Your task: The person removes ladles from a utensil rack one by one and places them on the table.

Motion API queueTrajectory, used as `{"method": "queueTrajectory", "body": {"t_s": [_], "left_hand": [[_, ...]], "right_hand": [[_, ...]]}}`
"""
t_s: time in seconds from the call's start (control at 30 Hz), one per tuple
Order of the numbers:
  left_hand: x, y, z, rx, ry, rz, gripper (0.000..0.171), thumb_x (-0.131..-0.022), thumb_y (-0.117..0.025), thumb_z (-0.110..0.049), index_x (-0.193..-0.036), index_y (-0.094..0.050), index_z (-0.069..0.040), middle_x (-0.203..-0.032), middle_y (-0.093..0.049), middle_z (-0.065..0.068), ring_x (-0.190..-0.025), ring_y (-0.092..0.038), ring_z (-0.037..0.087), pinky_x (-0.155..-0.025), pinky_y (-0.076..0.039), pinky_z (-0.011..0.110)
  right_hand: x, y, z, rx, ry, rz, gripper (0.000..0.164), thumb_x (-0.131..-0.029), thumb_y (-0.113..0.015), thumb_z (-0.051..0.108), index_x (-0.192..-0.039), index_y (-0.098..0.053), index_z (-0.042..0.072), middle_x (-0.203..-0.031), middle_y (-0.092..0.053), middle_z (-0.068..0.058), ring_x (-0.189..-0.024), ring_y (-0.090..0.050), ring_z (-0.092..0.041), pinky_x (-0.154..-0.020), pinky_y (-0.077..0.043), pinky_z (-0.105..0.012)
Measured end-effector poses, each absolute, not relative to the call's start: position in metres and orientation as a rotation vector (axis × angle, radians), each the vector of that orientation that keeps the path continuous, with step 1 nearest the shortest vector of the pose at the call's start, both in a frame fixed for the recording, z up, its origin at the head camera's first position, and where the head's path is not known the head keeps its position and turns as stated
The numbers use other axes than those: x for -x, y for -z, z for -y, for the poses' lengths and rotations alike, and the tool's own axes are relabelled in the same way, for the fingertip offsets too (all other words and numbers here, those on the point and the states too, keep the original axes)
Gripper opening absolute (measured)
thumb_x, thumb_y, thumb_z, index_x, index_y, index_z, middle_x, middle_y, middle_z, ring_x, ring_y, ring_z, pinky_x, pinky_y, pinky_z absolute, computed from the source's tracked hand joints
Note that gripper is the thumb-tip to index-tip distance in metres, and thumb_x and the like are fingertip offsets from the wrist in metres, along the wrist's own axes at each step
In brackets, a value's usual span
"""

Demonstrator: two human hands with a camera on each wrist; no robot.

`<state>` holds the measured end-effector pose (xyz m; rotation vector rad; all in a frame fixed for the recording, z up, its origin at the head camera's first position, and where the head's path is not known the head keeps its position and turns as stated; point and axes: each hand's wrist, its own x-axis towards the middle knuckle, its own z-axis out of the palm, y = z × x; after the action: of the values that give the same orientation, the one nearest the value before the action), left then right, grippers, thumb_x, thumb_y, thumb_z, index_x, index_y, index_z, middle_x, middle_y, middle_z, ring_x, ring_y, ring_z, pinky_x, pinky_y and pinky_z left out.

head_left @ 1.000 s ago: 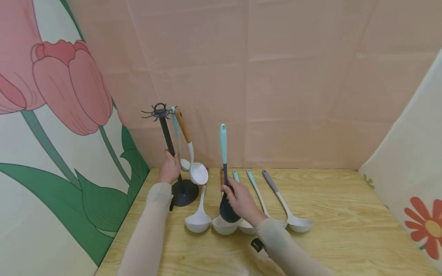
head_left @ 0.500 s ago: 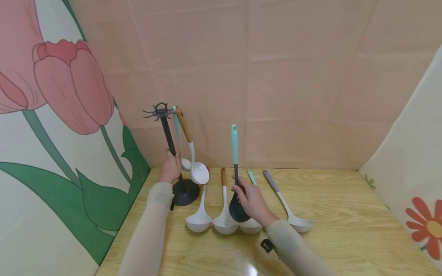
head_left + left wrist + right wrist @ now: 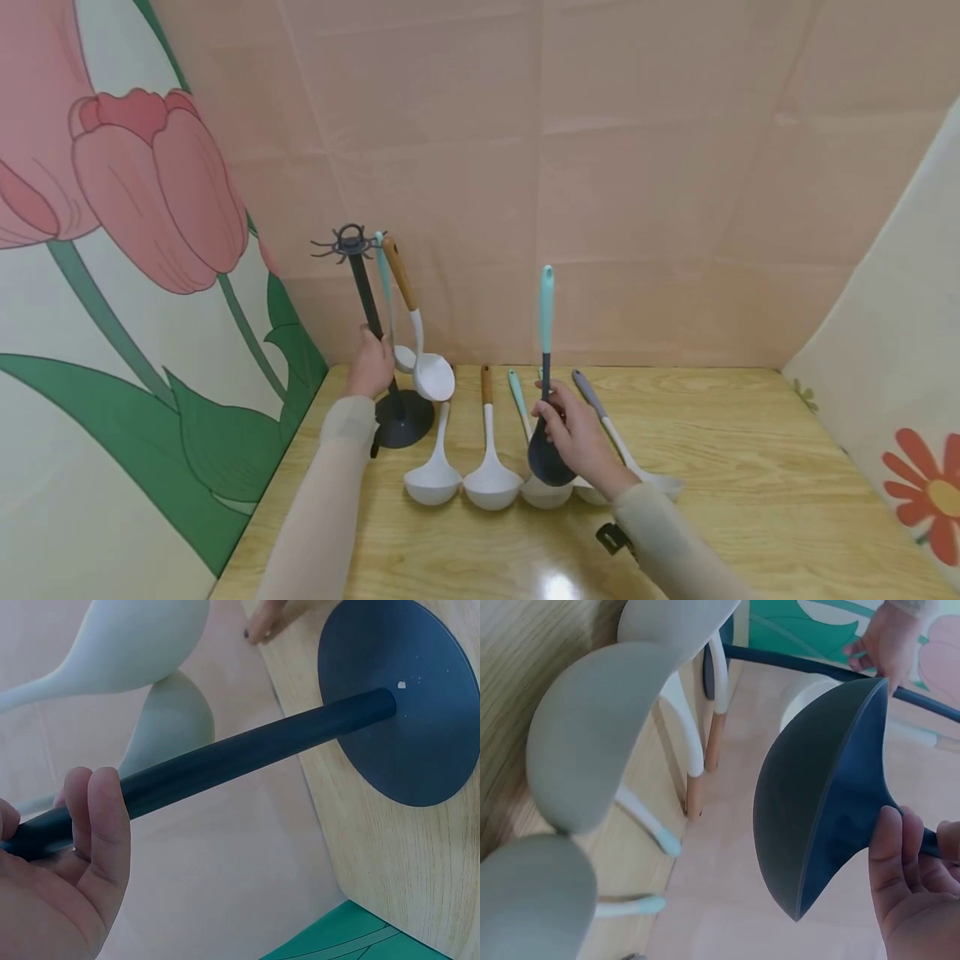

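In the head view my left hand (image 3: pixel 370 364) grips the pole of a black utensil stand (image 3: pixel 365 292); the left wrist view shows fingers curled round it. A wooden-handled white ladle (image 3: pixel 433 377) and a turquoise-handled white ladle (image 3: pixel 403 359) hang from the stand's hooks. My right hand (image 3: pixel 581 429) holds a dark ladle (image 3: pixel 550 457) by its lower shaft, bowl down, turquoise handle pointing up. It is raised over the row of white ladles, partly hiding some of them. The right wrist view shows the dark bowl (image 3: pixel 802 787) apart from the pale bowls.
On the wooden table (image 3: pixel 750 500) lies a row of several white ladles, including a wooden-handled ladle (image 3: pixel 491 479) and a grey-purple-handled ladle (image 3: pixel 588 392) at the right end. The stand's round base (image 3: pixel 403 419) is left of them. A pink backdrop (image 3: pixel 637 208) rises behind.
My right hand has carried the dark ladle rightward along the row, uncovering the wooden-handled ladle. My left hand stays on the stand's pole.
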<state>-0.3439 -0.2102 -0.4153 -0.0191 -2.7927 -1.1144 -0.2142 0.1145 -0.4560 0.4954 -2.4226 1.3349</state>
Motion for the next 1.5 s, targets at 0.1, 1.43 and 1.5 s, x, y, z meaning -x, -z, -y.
{"method": "queueTrajectory", "body": {"t_s": [0.1,1.43,1.5], "left_hand": [[0.344,0.416,0.211,0.029,1.105,2.786,0.055,-0.102,-0.025,-0.033,-0.142,-0.011,0.003,-0.107,-0.057,0.025,-0.097,-0.059,0.035,-0.084,-0.046,0.048],[0.347,0.421,0.212,0.054,1.068,2.751,0.053,-0.102,-0.027,-0.029,-0.140,-0.013,0.005,-0.106,-0.057,0.028,-0.097,-0.060,0.038,-0.083,-0.047,0.049],[0.348,0.421,0.212,0.049,1.066,2.756,0.054,-0.102,-0.027,-0.030,-0.141,-0.013,0.005,-0.107,-0.057,0.028,-0.098,-0.060,0.038,-0.084,-0.047,0.049]], "right_hand": [[0.212,0.455,-0.122,-0.476,-1.364,2.420,0.025,-0.099,-0.047,0.016,-0.123,-0.051,0.013,-0.086,-0.066,-0.002,-0.059,-0.060,-0.017,-0.052,-0.050,-0.025],[0.215,0.456,-0.251,-0.213,-0.801,2.507,0.019,-0.097,-0.050,0.015,-0.100,-0.061,0.000,-0.078,-0.063,-0.012,-0.053,-0.047,-0.010,-0.043,-0.037,-0.025],[0.216,0.460,-0.255,-0.213,-0.791,2.541,0.018,-0.097,-0.050,0.013,-0.098,-0.060,-0.001,-0.079,-0.062,-0.013,-0.052,-0.046,-0.012,-0.043,-0.036,-0.026]]}}
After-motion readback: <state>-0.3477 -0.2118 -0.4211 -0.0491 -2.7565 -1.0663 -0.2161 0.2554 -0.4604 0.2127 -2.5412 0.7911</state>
